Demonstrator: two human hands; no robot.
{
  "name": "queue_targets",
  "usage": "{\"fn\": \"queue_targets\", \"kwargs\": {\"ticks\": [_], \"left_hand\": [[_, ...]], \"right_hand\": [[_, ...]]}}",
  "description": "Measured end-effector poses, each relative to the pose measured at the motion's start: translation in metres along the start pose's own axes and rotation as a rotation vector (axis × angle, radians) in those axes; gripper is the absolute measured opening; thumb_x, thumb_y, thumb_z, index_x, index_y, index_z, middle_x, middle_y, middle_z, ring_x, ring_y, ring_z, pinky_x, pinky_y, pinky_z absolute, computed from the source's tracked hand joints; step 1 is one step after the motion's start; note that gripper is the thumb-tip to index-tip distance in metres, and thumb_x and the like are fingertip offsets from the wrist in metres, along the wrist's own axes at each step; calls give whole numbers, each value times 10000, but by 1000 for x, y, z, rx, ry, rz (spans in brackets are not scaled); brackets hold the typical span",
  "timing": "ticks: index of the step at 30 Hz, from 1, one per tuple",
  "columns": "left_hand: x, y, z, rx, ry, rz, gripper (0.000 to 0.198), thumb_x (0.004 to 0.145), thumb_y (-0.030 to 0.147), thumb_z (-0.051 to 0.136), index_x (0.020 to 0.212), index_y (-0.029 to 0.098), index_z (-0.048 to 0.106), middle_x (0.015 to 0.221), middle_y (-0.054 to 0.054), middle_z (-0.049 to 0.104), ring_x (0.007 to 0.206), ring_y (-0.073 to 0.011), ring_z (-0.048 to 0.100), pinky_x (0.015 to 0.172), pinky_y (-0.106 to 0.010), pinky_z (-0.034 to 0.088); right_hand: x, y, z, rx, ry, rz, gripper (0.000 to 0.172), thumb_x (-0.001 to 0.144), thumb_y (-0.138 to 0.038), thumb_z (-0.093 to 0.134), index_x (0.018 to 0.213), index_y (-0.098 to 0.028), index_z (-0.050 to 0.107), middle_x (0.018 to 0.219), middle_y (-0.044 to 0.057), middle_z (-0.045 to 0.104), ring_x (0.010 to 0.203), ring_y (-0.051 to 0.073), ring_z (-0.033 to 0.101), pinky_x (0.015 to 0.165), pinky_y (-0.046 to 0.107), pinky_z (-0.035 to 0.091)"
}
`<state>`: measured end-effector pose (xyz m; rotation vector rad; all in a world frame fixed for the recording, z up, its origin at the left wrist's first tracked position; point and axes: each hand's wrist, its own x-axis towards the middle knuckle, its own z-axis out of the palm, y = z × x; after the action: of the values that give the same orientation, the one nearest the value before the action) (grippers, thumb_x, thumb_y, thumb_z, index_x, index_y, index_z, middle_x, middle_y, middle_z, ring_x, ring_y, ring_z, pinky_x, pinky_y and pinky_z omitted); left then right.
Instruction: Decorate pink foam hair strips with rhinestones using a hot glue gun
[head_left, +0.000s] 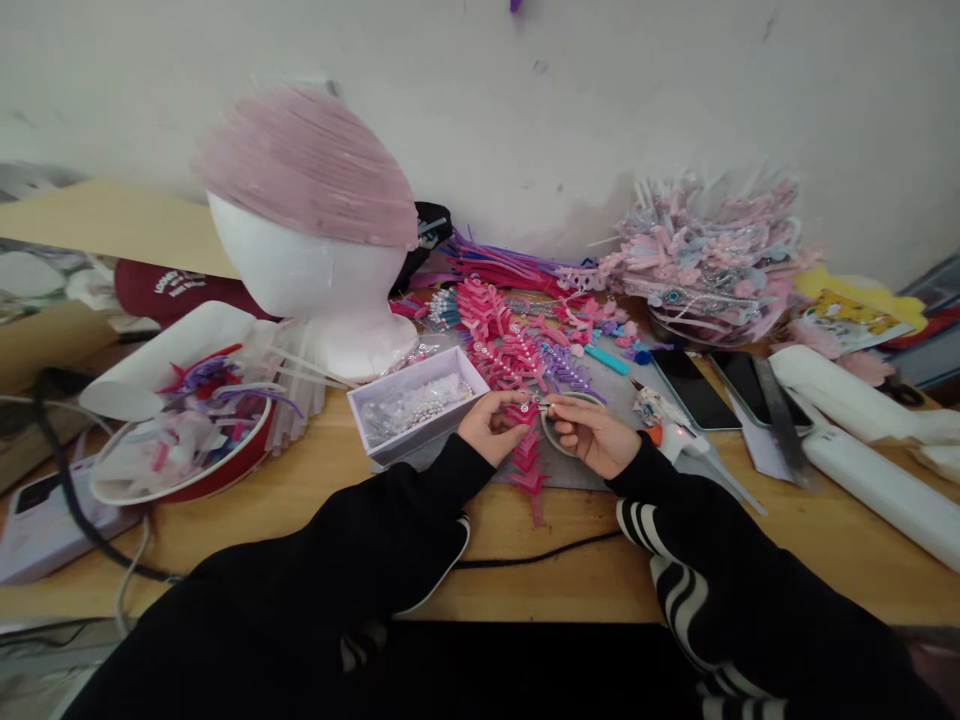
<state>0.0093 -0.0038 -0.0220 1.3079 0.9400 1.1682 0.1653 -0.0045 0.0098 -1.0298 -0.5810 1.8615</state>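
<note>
The left grip (493, 428) pinches the pink strip (528, 468), whose length runs toward the person; the right grip (591, 430), fingertips together on a tiny piece (542, 407), is just beside.

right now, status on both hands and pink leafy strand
Left hand at pink leafy strand. Right hand pinching tiny piece, too small to identify. Round dish partly hidden by right hand.

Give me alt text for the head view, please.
The left hand is at a pink leafy strip, beside the right hand, which pinches a tiny item too small to identify. On the wooden table, a box of beads lies by the left hand and a glue gun by the right; behind are a mannequin head and a heap of mostly pink ornaments.
</note>
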Motion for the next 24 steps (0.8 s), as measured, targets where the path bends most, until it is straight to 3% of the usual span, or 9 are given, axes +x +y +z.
{"fn": "queue_targets", "kwargs": {"ticks": [6, 11, 17, 24], "left_hand": [[1, -1, 0, -1, 7, 13, 334, 602, 175, 611, 924, 135, 530, 967, -55, 548, 530, -11, 479, 477, -136, 379], [4, -2, -1, 47, -11, -4, 351, 571, 177, 614, 904, 118, 521, 958, -65, 547, 490, -4, 458, 439, -137, 368], [4, 3, -1, 13, -40, 7, 336, 567, 166, 608, 880, 116, 497, 935, -63, 533, 497, -6, 468, 456, -146, 379], [3, 4, 0, -63, -79, -12, 368, 552, 162, 627, 887, 115, 481, 791, -12, 529, 505, -17, 465, 465, -152, 377]], "right_hand": [[-2, 3, 2, -72, -3, -65, 202, 519, -147, 711, 706, -143, 633, 648, 5, 596, 443, 25, 433, 354, 141, 283], [-1, 10, 1, -355, 41, -278, 181, 576, -278, 676, 714, -169, 631, 428, -65, 430, 368, 39, 314, 362, 190, 202], [-3, 16, 0, -925, 40, -759, 97, 670, -239, 607, 735, -190, 661, 680, -2, 501, 544, 80, 416, 501, 238, 329], [-1, 21, -1, -1071, 44, -841, 102, 708, -226, 583, 761, -205, 669, 646, -7, 455, 548, 90, 412, 511, 236, 349]]}}
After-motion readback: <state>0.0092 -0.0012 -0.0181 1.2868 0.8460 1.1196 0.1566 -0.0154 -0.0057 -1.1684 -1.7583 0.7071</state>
